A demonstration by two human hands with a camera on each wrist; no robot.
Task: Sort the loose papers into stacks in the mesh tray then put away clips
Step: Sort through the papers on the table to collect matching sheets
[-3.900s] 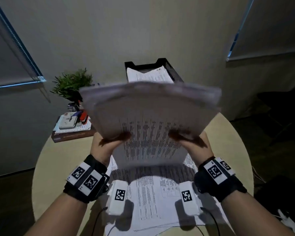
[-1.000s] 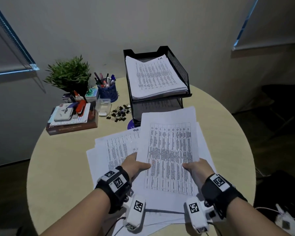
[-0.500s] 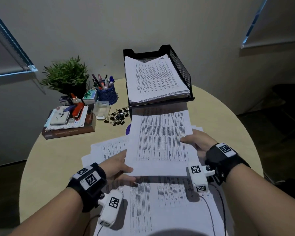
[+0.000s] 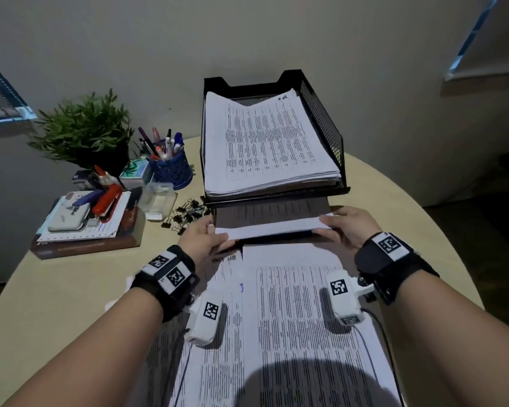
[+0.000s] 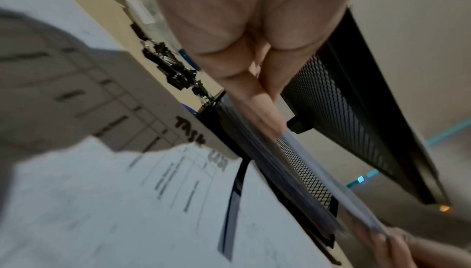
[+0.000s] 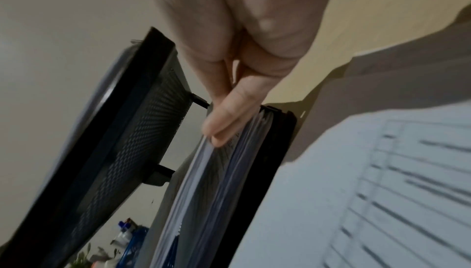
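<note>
Papers [image 4: 272, 229] apparently between both hands' fingers [image 4: 215, 239]

Black wristbands [image 4: 171, 277], white tagged cameras [image 4: 343, 298]

The scene is viewed from head height, forward and down over the round desk [image 4: 56, 289] toward the mesh tray [image 4: 321, 118] at the wall. From each wrist, the tray's open front is seen very near and tilted, along the palm. The tray [image 5: 331, 101] and the printed sheets lying before it are shared by all three views.
</note>
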